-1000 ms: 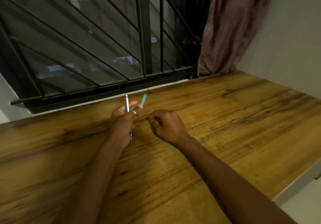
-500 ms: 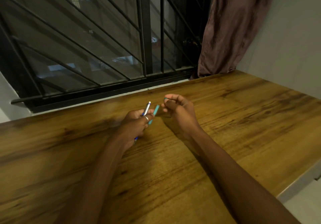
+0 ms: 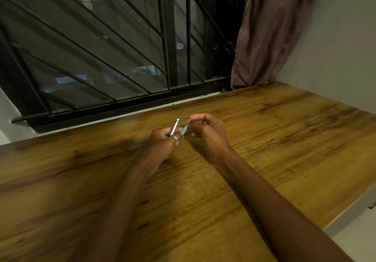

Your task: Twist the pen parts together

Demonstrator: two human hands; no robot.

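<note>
My left hand [image 3: 162, 143], with a ring on one finger, grips a silver pen [image 3: 175, 127] with a blue tip that points up and away. The same hand also holds the lower part of a teal pen [image 3: 183, 133]. My right hand [image 3: 207, 129] pinches the upper end of the teal pen between thumb and forefinger, its other fingers curled. Both hands hover just above the wooden table [image 3: 264, 139], close together near its far middle.
A window with black metal bars [image 3: 168, 38] runs along the table's far edge. A brownish curtain [image 3: 268, 34] hangs at the far right corner beside a pale wall [image 3: 341, 48]. The table's right edge [image 3: 345, 215] drops off at the lower right.
Both hands moved right and slightly away from me. My right hand rose from the table and took the teal pen's top end. The pens tilted to the right.
</note>
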